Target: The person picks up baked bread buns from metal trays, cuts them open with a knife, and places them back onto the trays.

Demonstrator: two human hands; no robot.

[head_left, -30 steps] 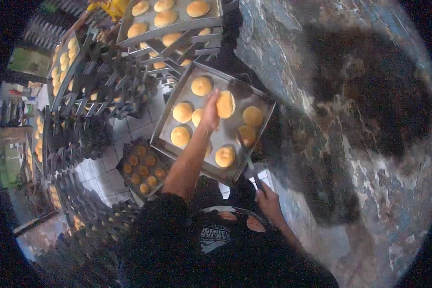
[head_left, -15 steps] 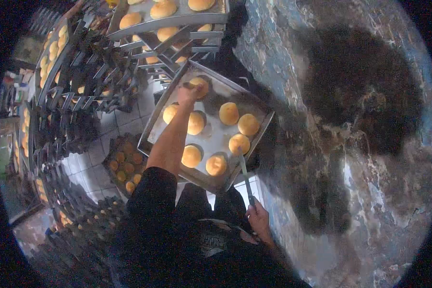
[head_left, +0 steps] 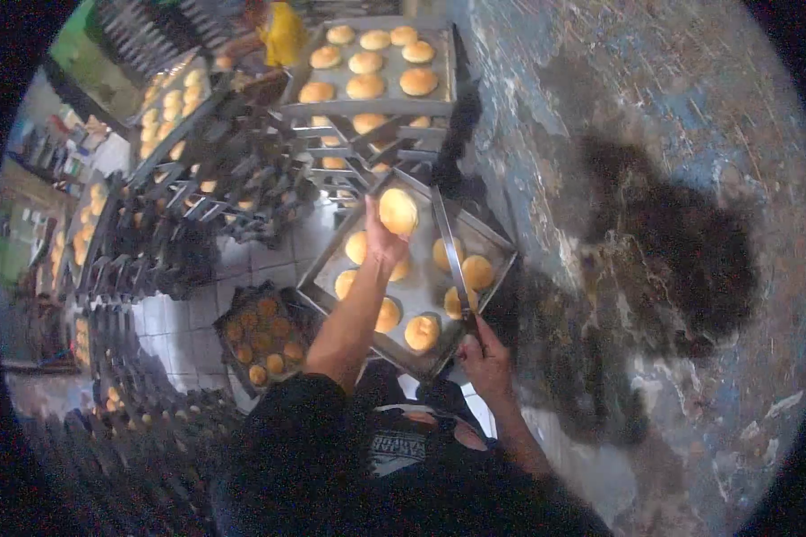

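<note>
Head view has the left hand point(head_left: 385, 246) gripping one bun point(head_left: 398, 211) lifted over the tray point(head_left: 414, 288), the right hand point(head_left: 488, 360) clasping a long knife point(head_left: 448, 234), and other buns point(head_left: 423, 332) lying on the tray, any cuts impossible to make out.

Dark, seemingly black short-sleeved shirt point(head_left: 403, 483), pale chest lettering.

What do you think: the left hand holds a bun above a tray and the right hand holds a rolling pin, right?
No: the right hand holds a long-bladed knife, not a rolling pin, as the head view shows. The left hand holds a bun above a tray.
</note>
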